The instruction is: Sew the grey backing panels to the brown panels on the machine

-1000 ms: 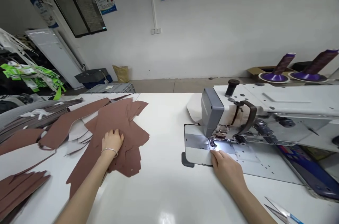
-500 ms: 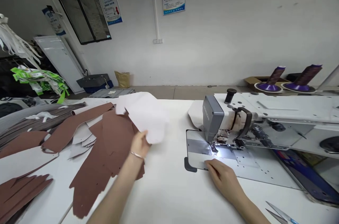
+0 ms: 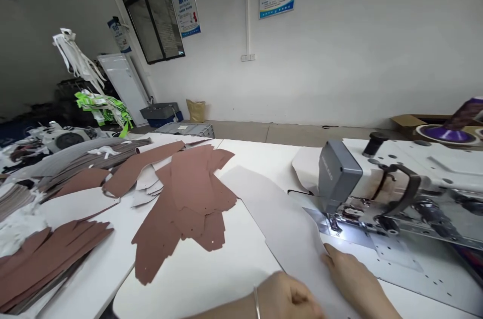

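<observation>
A long pale cut material panel (image 3: 281, 218) stretches over the white table from the brown pieces toward me, its right edge beside the sewing machine's needle area. My left hand (image 3: 289, 296), with a bracelet on the wrist, is closed at the panel's near end; its fingertips are slightly blurred. On the panel's right edge, just in front of the needle plate, my right hand (image 3: 352, 276) pinches with thumb and finger. The sewing machine (image 3: 339, 173) stands at the right with its lamp lit over the presser foot (image 3: 334, 224).
Overlapping brown cut pieces (image 3: 192, 193) lie left of the panel. Farther left are a brown stack (image 3: 56, 258) and grey strips (image 3: 94, 163). Another pale piece (image 3: 305, 165) lies behind the machine head. A thread cone (image 3: 458, 120) stands at the far right.
My left hand has brought the pale panel from over the brown pieces rightward and toward me. My right hand has moved from the machine bed onto the panel's edge. The view has turned left.
</observation>
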Demonstrator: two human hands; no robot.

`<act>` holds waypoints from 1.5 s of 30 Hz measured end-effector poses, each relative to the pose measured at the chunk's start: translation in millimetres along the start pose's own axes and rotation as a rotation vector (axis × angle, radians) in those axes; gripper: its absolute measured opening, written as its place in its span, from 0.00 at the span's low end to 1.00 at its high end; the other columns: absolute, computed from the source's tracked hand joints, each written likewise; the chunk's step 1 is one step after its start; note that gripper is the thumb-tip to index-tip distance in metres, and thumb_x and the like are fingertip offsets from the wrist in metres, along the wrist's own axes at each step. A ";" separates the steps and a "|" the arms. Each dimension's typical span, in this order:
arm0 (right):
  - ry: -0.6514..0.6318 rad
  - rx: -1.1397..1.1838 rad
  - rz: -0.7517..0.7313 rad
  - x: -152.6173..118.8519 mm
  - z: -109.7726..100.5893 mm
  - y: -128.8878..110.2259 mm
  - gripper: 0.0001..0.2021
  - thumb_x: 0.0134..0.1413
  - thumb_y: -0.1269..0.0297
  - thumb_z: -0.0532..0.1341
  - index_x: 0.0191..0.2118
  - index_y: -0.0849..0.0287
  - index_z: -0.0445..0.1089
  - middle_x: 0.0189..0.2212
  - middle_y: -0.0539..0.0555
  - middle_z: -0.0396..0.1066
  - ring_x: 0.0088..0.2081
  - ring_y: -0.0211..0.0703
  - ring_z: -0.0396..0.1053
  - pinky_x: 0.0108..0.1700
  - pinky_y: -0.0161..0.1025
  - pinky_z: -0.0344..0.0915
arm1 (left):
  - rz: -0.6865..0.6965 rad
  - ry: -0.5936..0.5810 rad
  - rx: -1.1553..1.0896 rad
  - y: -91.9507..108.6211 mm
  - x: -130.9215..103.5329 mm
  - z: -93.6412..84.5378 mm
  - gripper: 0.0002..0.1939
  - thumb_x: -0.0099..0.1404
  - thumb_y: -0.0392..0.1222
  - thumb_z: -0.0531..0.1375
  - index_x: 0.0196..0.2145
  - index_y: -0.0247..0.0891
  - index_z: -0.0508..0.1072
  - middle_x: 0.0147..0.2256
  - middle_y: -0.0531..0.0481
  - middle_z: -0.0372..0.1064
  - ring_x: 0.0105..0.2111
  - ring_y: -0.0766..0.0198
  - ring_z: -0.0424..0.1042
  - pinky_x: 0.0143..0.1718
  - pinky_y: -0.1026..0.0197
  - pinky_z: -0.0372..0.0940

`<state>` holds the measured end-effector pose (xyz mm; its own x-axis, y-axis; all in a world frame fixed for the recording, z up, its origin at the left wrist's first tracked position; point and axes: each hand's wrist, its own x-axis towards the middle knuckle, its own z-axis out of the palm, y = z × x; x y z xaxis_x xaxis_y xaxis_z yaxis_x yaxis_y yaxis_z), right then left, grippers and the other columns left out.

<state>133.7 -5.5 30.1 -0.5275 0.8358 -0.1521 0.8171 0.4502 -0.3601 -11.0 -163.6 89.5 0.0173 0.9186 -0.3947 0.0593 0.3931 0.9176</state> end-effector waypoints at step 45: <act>0.380 -0.197 -0.010 -1.3 8.6 35.1 0.14 0.62 0.63 0.48 0.29 0.56 0.67 0.26 0.53 0.69 0.29 0.42 0.68 0.25 0.35 0.48 | 0.880 0.342 1.453 -3.7 170.5 12.3 0.08 0.63 0.33 0.53 0.39 0.34 0.69 0.35 0.46 0.68 0.36 0.59 0.65 0.36 0.56 0.60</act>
<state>161.1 6.5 9.8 -0.4427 0.8707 0.2140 0.8606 0.4797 -0.1713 4.0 -8.9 18.2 0.3518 0.8628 0.3632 0.9299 -0.3666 -0.0297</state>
